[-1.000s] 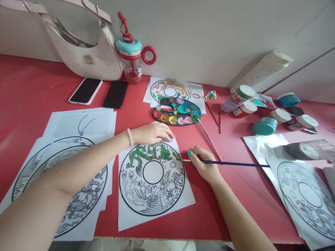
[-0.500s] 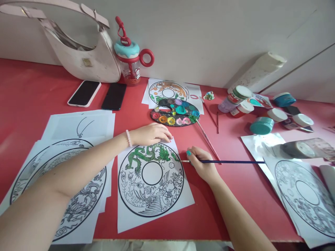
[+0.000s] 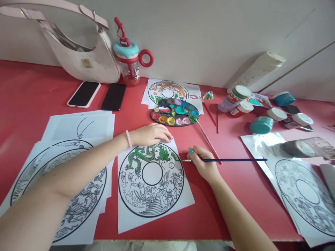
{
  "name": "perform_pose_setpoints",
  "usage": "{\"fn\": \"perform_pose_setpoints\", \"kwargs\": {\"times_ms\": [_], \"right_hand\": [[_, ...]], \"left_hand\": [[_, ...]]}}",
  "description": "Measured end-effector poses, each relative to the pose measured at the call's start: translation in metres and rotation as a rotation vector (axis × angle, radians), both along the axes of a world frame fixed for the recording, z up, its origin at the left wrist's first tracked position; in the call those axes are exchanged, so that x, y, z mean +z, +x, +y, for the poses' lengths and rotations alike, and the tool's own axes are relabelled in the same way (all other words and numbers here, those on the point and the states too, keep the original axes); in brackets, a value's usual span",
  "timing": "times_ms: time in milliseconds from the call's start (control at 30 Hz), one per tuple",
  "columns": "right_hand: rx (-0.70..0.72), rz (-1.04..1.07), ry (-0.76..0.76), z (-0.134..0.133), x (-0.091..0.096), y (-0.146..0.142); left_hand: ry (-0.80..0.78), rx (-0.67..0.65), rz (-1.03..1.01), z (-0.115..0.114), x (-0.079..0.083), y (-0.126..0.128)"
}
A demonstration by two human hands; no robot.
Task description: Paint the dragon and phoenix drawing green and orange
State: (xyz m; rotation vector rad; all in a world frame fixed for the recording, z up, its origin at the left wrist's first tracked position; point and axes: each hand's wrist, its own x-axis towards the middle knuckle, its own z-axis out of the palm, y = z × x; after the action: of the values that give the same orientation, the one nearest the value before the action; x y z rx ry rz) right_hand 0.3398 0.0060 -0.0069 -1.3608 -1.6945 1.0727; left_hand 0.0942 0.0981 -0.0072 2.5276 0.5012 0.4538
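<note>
A printed circular drawing [image 3: 153, 188] of a dragon and a phoenix lies before me, its dragon painted green and the phoenix uncoloured. My left hand [image 3: 151, 134] rests flat across the sheet's top edge, fingers extended. Pinched in my right hand [image 3: 202, 160] is a thin blue-handled paintbrush [image 3: 235, 160], held almost level. Its tip is at the right side of the ring, near the green-painted tail; whether it touches the paper I cannot tell. Just beyond my left hand sits a black paint palette [image 3: 167, 111] with several colours, and a second paintbrush [image 3: 209, 141] leans on its edge.
Several printed sheets [image 3: 104, 122] lie under my left forearm, more sheets [image 3: 288, 209] at right. Paint jars [image 3: 261, 125] and a lying bottle [image 3: 299, 148] stand right. Two phones, a bag [image 3: 86, 66] and a drink cup [image 3: 128, 66] line the back left. A part-coloured drawing [image 3: 154, 92] lies behind the palette.
My right hand and the blue paintbrush have shifted slightly to the right and up. My left hand stays where it was on the sheet.
</note>
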Motion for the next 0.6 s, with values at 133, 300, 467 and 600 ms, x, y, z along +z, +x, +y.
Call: {"fn": "perform_pose_setpoints", "kwargs": {"times_ms": [133, 300, 467, 600], "right_hand": [[0.004, 0.009, 0.0, 0.0002, 0.0002, -0.0002], [0.025, 0.005, 0.001, 0.0001, 0.0002, 0.0004], [0.023, 0.021, 0.019, 0.001, 0.001, -0.0008], [0.033, 0.022, 0.034, 0.002, 0.001, -0.0034]], "left_hand": [[-0.003, 0.003, -0.001, -0.0004, 0.0008, 0.0004], [-0.001, 0.0, -0.002, -0.0002, 0.001, 0.0006], [0.006, -0.001, -0.002, 0.0, 0.0001, 0.0004], [0.008, 0.002, 0.0, -0.0001, -0.0001, 0.0003]]}}
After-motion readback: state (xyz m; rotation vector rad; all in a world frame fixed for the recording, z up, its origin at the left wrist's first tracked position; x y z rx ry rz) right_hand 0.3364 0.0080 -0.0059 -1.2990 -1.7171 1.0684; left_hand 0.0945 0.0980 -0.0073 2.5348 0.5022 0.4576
